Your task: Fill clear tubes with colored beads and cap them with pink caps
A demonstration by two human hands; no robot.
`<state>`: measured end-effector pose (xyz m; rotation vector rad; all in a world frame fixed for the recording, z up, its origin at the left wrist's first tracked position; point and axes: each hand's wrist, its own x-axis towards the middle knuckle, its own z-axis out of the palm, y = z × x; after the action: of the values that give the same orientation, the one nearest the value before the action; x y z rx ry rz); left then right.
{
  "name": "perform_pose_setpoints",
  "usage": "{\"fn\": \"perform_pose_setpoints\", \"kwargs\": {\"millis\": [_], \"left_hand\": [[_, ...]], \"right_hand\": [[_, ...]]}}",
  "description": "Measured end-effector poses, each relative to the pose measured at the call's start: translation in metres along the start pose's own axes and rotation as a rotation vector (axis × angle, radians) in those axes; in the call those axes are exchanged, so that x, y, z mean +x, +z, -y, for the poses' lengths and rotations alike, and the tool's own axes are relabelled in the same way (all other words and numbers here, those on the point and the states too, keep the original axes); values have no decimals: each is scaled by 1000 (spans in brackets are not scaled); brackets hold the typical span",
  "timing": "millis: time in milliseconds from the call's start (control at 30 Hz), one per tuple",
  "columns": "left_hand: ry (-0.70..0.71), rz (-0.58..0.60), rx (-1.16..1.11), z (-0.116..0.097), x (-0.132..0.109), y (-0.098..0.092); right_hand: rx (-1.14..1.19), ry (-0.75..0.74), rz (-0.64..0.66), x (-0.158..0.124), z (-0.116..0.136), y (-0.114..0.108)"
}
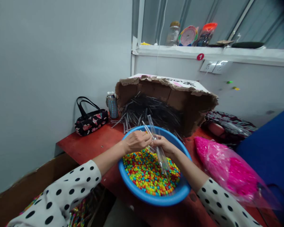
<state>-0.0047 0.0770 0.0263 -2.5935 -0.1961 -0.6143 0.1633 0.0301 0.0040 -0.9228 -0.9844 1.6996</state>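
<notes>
Over a blue basin [132, 187] of small multicoloured pellets [146, 175], my two hands meet. My right hand [165, 145] is closed around a few clear plastic tubes [161, 157], which slant with their lower ends just above the pellets. My left hand [136, 142] is pinched at the same tubes, its fingertips against those of my right hand; exactly which tube it grips is partly hidden. Behind the basin, a torn cardboard box [175, 97] lies with its opening towards me, and many loose clear tubes [132, 115] spill from it.
The red table [90, 148] also bears a floral handbag [92, 122], a patterned flask [112, 105] and a plastic bag of bright pink pieces [227, 170]. A blue surface [272, 148] borders the right side. Below left stands a carton [44, 176] with colourful filled tubes [79, 214] nearby.
</notes>
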Motion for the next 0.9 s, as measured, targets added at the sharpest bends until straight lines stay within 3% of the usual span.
{"fn": "perform_pose_setpoints", "kwargs": {"millis": [133,300,400,633,833,900], "left_hand": [[45,24,52,1,-5,-1],[-68,19,28,7,-21,1],[-59,-62,-59,8,-24,7],[3,-107,-122,7,-8,13],[43,-18,-105,13,-5,8],[-52,-1,-108,14,-12,7]], "right_hand": [[-53,25,39,2,-1,1],[-90,48,-96,6,0,-4],[-138,73,-35,5,0,-7],[-121,111,57,2,-1,-3],[-84,87,56,3,0,-7],[-75,76,25,5,1,-11]]}}
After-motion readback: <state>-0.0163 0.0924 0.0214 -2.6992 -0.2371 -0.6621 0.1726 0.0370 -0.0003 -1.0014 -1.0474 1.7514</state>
